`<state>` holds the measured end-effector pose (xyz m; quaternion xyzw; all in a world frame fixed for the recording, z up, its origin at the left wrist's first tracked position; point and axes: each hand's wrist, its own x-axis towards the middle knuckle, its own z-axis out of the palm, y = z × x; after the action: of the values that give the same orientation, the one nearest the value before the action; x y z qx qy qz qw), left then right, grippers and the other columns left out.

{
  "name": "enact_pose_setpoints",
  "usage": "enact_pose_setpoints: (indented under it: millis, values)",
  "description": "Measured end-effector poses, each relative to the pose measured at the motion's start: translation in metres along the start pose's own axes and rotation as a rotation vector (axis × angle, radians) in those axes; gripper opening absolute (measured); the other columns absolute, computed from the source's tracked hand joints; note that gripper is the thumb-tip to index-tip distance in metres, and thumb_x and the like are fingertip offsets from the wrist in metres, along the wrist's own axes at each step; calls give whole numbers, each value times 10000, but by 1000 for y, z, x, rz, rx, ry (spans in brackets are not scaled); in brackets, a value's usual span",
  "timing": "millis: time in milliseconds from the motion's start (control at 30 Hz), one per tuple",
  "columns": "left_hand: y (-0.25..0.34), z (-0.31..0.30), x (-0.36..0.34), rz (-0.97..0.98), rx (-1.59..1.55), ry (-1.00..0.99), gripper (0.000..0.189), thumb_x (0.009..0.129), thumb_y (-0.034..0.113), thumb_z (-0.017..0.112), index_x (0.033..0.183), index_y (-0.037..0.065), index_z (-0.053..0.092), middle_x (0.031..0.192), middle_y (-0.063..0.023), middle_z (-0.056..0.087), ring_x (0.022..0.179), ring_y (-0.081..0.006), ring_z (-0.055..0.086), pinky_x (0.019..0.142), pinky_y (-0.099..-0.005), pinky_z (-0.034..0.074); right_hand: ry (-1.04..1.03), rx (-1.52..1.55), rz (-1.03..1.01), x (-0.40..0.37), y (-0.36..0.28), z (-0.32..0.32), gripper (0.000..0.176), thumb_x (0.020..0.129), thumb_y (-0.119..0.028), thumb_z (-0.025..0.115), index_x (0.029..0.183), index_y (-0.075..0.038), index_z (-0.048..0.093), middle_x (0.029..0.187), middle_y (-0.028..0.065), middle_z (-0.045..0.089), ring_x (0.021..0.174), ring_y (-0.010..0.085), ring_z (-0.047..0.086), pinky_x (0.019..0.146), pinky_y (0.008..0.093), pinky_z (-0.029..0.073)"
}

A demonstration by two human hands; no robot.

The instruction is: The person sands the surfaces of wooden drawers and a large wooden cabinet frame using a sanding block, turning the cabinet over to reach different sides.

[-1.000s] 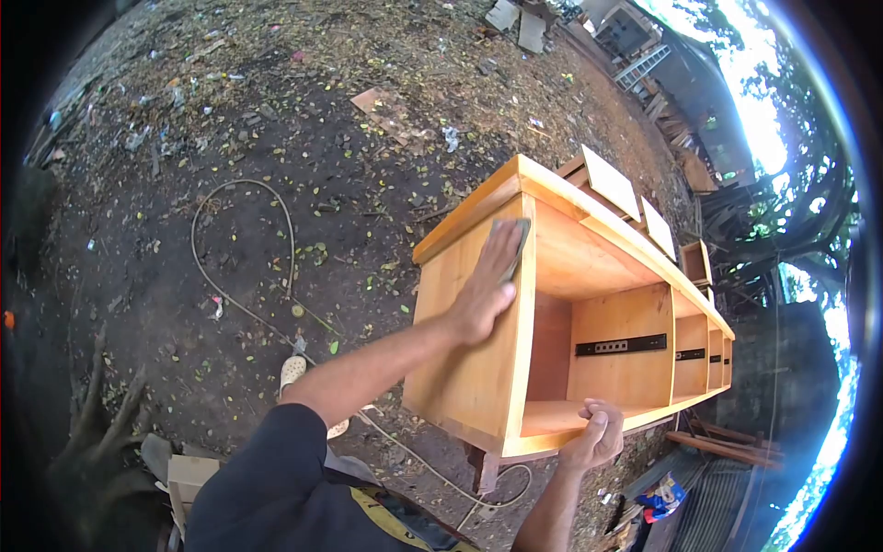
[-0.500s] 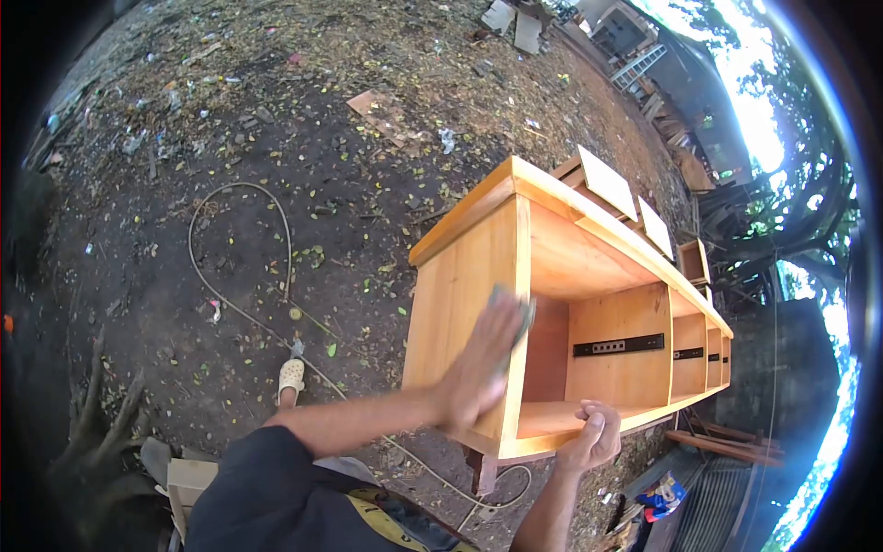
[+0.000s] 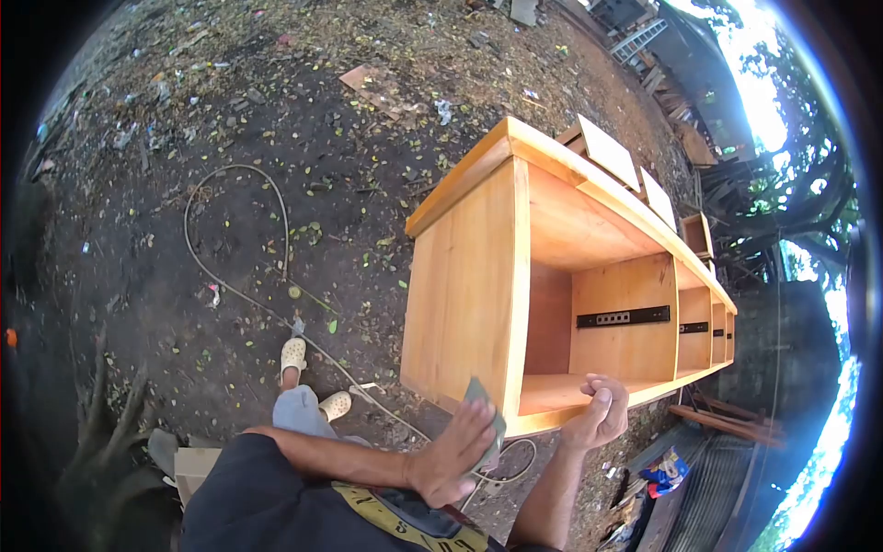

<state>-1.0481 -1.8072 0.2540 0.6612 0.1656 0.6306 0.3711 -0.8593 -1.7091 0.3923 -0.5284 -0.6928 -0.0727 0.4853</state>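
A long, light-wood cabinet (image 3: 460, 285) with open compartments stands in front of me. My left hand (image 3: 455, 451) is at the lower front corner of its end panel. A thin green sheet that looks like sandpaper (image 3: 476, 397) lies under the fingers and palm, pressed to the corner. My right hand (image 3: 596, 419) is closed at the front rail of the open side, its fingers curled over the edge and partly hidden. Inside the first compartment a black drawer slide (image 3: 624, 317) is fixed to the divider.
Pale drawers (image 3: 609, 156) stand behind the cabinet. A hose (image 3: 285, 221) loops over the leaf-strewn dirt. My clog-style shoes (image 3: 292, 354) are at lower left. Planks (image 3: 727, 419) and corrugated sheets (image 3: 704, 501) lie at right, and a ladder (image 3: 639, 41) is far back.
My left hand has slid with the green sheet from the middle of the cabinet's front edge down to its lower corner. The right hand stays at the rail. My view has shifted slightly.
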Motion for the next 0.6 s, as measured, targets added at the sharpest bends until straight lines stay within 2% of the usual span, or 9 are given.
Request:
enact_pose_setpoints:
  millis: [133, 267, 367, 467, 600]
  values:
    - [-19, -7, 19, 55, 102, 1, 893, 1045, 425, 348, 1706, -93, 46, 1783, -336, -11, 1653, -524, -31, 1316, -631, -32, 8, 0, -46, 0, 3, 2, 304, 1063, -182, 516, 930, 29, 690, 862, 139, 739, 681, 178, 638, 691, 342, 543]
    - [-39, -43, 105, 13, 144, 51, 833, 1083, 422, 296, 1708, -85, 84, 1800, -291, 2, 1665, -481, -42, 1324, -611, -22, 11, 6, -20, -2, 5, 2, 306, 1069, -183, 519, 923, 28, 686, 869, 137, 739, 692, 173, 635, 700, 339, 541]
    - [-79, -81, 161, -17, 139, 148, 809, 1047, 324, 349, 1723, -38, 92, 1809, -260, 34, 1674, -454, -15, 1343, -572, 2, 9, 0, -14, -3, 6, 0, 304, 1070, -180, 515, 928, 29, 685, 878, 139, 739, 695, 172, 631, 700, 338, 538]
    - [-124, -104, 187, -24, 128, 197, 822, 1022, 292, 374, 1728, -24, 95, 1817, -235, 35, 1680, -426, -30, 1353, -525, 10, 13, 3, -13, -4, 9, -1, 301, 1067, -176, 509, 934, 29, 684, 883, 143, 738, 696, 174, 627, 703, 341, 537]
    - [-148, -125, 205, -58, 65, 221, 837, 998, 268, 392, 1727, -24, 104, 1818, -228, 47, 1682, -414, -21, 1358, -496, 23, 17, 10, -6, -5, 11, -1, 301, 1060, -178, 505, 934, 30, 682, 875, 148, 735, 698, 177, 626, 704, 347, 535]
